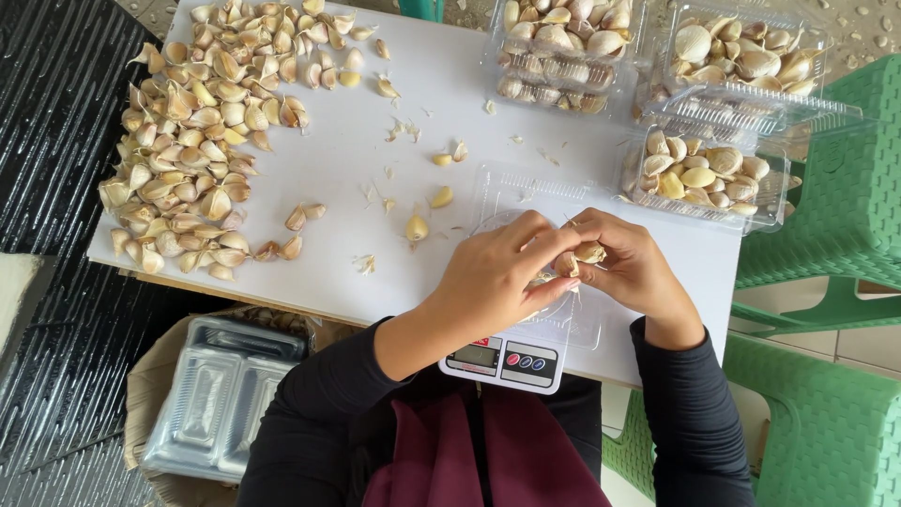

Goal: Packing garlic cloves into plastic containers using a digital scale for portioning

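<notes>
White tabletop (450,103), seen from above the worker's head, with both hands meeting over a clear plastic tray (526,192) that sits on a small digital scale (502,361) at the near edge. Left hand (497,272) and right hand (629,268) are brought together, knuckles up, fingertips curled inward and pinched on a few garlic cloves (589,252) held just above the tray — the grip is closed, not spread. Both forearms, in dark sleeves, angle in from the near edge so the wrists converge over the scale. Judged from this pose, the step in hand is the handling of a small batch of cloves at the weighing tray; the next move would seem to call for a light, controlled opening of the fingers directly over the tray, so that nothing rolls off onto the table. To the left lies a large heap of loose cloves (192,131), well apart from the hands, with a few strays (418,227) and scraps of papery skin between. Along the far right stand filled clear boxes (704,174) of cloves, one just beside the tray. Below the table edge — at lower left — rests a stack of empty trays (221,399); green plastic chairs (835,188) stand at right.
</notes>
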